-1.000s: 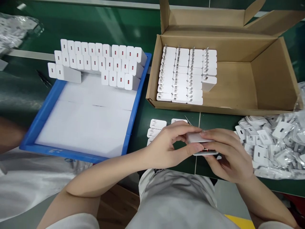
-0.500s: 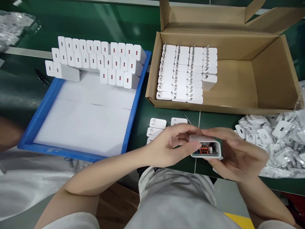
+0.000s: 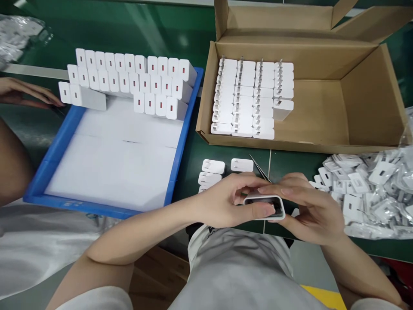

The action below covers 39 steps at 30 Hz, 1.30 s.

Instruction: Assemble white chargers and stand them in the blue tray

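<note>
Between my two hands sits a white charger housing (image 3: 281, 211), its open end facing me and dark parts partly visible inside. My left hand (image 3: 227, 202) grips it from the left, the thumb lying across the opening. On the other side, my right hand (image 3: 318, 211) has its fingers on the top and lower right of the housing. Just beyond my hands, tweezers (image 3: 259, 167) lie on the green bench, beside a white charger (image 3: 241, 165) with prongs up. A short column of similar chargers (image 3: 213, 166) is partly hidden by my left hand.
A blue-rimmed tray (image 3: 171, 185) at left holds rows of white chargers (image 3: 150, 103). The cardboard box (image 3: 364, 99) behind contains packed chargers (image 3: 243, 94). White end caps (image 3: 355, 206) fill a plastic bag at right. A co-worker's hand (image 3: 29, 92) is at far left.
The housing has shifted left and turned slightly, and my left thumb now covers more of its opening. My right hand moved left with it. A co-worker's hand has appeared beside the tray.
</note>
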Each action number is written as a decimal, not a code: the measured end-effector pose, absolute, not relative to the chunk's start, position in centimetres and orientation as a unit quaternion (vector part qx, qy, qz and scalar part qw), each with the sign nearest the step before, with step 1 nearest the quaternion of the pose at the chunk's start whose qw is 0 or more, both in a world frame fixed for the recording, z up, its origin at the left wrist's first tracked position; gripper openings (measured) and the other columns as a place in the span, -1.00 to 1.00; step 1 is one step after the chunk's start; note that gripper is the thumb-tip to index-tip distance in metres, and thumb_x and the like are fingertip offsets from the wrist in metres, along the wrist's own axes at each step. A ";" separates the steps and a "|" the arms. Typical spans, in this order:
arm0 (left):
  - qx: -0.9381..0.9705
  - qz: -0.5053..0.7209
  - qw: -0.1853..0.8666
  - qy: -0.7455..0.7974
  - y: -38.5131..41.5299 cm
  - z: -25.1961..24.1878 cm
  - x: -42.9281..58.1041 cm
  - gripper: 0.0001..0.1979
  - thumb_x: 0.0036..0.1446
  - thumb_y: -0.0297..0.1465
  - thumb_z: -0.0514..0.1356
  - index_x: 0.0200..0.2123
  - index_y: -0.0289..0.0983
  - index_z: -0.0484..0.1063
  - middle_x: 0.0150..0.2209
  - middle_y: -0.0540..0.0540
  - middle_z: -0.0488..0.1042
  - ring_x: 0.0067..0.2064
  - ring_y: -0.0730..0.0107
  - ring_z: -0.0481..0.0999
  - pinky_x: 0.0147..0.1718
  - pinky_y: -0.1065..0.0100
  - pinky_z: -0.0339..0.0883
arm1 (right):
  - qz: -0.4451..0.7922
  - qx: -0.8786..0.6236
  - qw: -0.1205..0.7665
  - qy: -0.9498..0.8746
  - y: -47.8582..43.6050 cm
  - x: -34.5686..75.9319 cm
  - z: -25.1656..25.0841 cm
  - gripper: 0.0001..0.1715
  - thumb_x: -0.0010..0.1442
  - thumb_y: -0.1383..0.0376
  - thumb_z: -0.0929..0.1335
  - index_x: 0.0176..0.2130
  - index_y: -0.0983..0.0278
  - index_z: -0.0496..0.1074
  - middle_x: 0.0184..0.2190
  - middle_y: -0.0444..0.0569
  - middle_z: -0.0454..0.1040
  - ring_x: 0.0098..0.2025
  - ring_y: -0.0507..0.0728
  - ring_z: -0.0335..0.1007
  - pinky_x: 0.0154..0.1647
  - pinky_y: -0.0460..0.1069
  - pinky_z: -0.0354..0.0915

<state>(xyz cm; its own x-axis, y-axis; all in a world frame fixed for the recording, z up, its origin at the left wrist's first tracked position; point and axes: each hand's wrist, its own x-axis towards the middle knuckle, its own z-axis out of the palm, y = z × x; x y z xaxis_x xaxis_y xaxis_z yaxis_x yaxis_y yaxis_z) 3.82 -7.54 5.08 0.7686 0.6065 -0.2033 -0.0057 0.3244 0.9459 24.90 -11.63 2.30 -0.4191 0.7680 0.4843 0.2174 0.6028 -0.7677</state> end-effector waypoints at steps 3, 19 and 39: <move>0.543 0.203 0.769 0.268 -7.5 5.2 3.8 -0.77 0.12 -0.40 0.27 -0.16 -0.39 0.47 -0.25 -0.14 0.42 -0.19 0.33 0.45 -0.21 0.38 0.35 | 0.321 -0.319 0.433 -0.780 -11.8 24.9 2.3 -0.30 0.17 0.44 0.42 0.24 0.12 0.24 -0.06 0.04 0.58 -0.20 0.17 0.51 -0.17 0.14 0.35; 0.413 0.164 0.851 0.281 -6.9 4.8 3.6 -0.55 0.21 -0.20 0.24 0.10 -0.27 0.40 -0.31 -0.07 0.40 -0.35 0.48 0.44 -0.38 0.43 0.32 | 0.323 -0.440 0.344 -0.764 -11.1 27.5 4.6 -0.65 0.16 0.29 0.46 -0.05 0.16 0.39 0.01 0.03 0.47 0.02 0.27 0.42 -0.03 0.13 0.41; 0.321 0.186 0.896 0.242 -7.0 2.6 4.2 -0.49 0.20 -0.09 0.19 0.11 -0.26 0.38 -0.19 -0.13 0.41 -0.34 0.41 0.44 -0.37 0.36 0.23 | 0.206 -0.553 0.094 -0.802 -18.6 32.0 0.2 -0.75 0.34 0.32 0.30 0.03 0.18 0.34 -0.07 0.04 0.34 0.05 0.20 0.31 0.01 0.08 0.33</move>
